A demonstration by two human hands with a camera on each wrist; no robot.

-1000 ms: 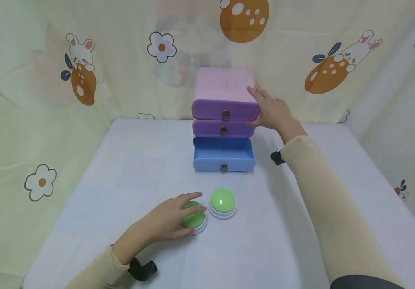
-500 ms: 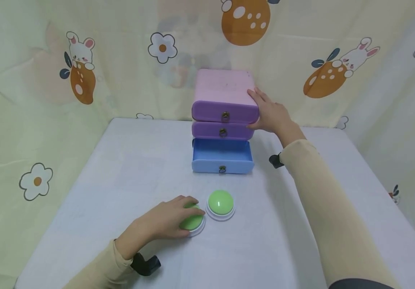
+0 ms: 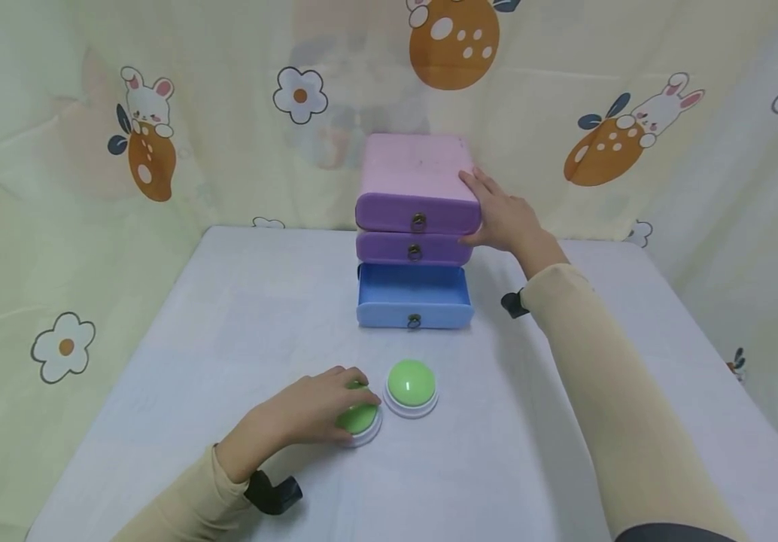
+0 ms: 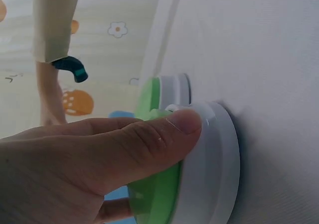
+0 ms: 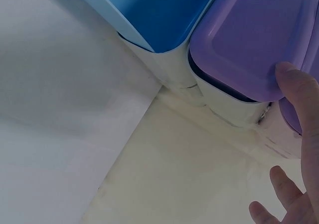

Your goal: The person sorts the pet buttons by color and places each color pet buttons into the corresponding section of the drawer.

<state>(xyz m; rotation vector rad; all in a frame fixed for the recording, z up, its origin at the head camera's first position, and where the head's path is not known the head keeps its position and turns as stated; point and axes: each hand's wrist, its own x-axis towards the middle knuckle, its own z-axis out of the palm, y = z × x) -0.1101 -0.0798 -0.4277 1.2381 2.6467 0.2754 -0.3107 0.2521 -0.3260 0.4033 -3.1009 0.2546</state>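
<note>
My left hand (image 3: 308, 406) curls over a round green push button (image 3: 360, 418) with a white base, standing on the table. In the left wrist view, the thumb (image 4: 164, 139) lies against the base's rim. A second green push button (image 3: 411, 384) stands just right of it. At the back is a drawer unit (image 3: 416, 162) with two purple drawers above a blue drawer (image 3: 413, 312) that is pulled out. My right hand (image 3: 507, 218) holds its right upper corner, fingertips on the top edge. The right thumb (image 5: 294, 79) rests on the middle purple drawer's front; some fingers stand away from the unit.
A white-covered table (image 3: 253, 316) bears everything. Behind it hangs a cream curtain (image 3: 240, 150) with rabbit and flower prints, close to the drawer unit's back. Black wrist mounts (image 3: 272, 493) sit at the cuffs.
My left fingers, more spread a second ago, have drawn in around the left green push button. The right hand stays on the drawer unit. The head view has shifted slightly.
</note>
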